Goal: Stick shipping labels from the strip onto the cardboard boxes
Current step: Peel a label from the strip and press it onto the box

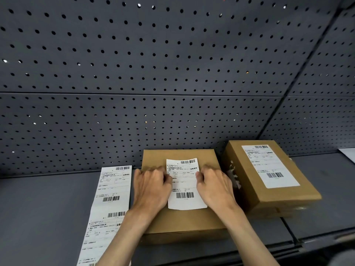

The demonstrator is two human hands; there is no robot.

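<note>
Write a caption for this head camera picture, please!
Both hands press a label onto the middle box.

Both hands rest on top of the middle box (180, 217), which sits on the shelf (44, 212). A label (185, 184) lies on the box between the left hand (151, 187) and the right hand (213, 187). Just left of the left hand lies the label strip (109, 208). Right of the right hand sits another box (269, 181) with its own label (269, 166) on top. The holed wall (153, 73) stands behind the hands.
</note>
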